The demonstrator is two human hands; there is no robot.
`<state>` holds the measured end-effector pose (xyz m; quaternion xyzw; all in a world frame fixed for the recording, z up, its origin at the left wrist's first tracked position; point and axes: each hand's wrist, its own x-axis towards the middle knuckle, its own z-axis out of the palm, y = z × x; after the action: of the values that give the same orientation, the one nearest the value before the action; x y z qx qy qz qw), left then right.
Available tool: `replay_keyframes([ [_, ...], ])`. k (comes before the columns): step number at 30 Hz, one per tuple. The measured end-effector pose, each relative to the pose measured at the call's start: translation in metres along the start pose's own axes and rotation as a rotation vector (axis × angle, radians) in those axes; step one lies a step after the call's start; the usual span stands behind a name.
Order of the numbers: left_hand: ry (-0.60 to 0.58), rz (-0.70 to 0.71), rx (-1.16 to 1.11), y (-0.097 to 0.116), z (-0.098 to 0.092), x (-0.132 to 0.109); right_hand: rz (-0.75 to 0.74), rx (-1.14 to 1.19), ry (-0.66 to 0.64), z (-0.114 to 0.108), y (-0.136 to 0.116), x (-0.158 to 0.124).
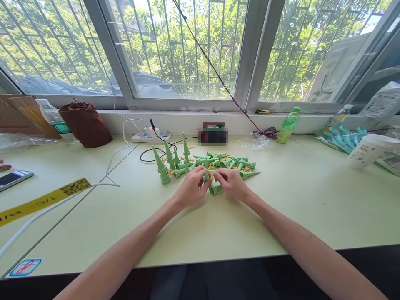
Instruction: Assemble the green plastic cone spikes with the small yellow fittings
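One hexagonal sticker (25, 267) lies on the table (200, 237), to the near left of the heap of green cones (233, 162). Farther in on that side of the heap, a yellow tag (40, 204) with a QR code shows beside a white cable (65, 198). At the heap's near edge the two hands come together: the left hand (191, 188) has thumb and fingers clamped on a green cone (206, 177), point up; the right hand (235, 186) has its fingertips closed on a small yellow piece (212, 175) beside that cone. A loose cone (214, 190) lies between the hands, on the heap's near side. Several upright cones (163, 171) stand at the heap's left. Well left of the heap, another person's fingertips (4, 166) are near a phone (15, 179); well right stands a white cup (373, 151). Beyond the heap are a box (213, 135) with a blurred front, a power strip (151, 136) to its left, and, farther out, a brown pouch (85, 124) left and a green bottle (288, 126) right. Behind everything, barred windows (190, 54) show foliage.
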<state>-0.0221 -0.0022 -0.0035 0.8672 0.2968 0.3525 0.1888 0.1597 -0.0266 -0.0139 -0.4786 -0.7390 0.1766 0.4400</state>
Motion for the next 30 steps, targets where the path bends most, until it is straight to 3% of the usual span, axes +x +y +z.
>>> replay_keyframes([
  [13,0.077,-0.044,-0.023,-0.0012,0.0008,0.0013,0.008,0.092,-0.002,-0.0025,-0.0067,-0.0022],
  [30,0.032,0.006,-0.006,0.0012,0.0033,0.0011,0.040,0.024,-0.003,-0.0029,-0.0030,-0.0016],
])
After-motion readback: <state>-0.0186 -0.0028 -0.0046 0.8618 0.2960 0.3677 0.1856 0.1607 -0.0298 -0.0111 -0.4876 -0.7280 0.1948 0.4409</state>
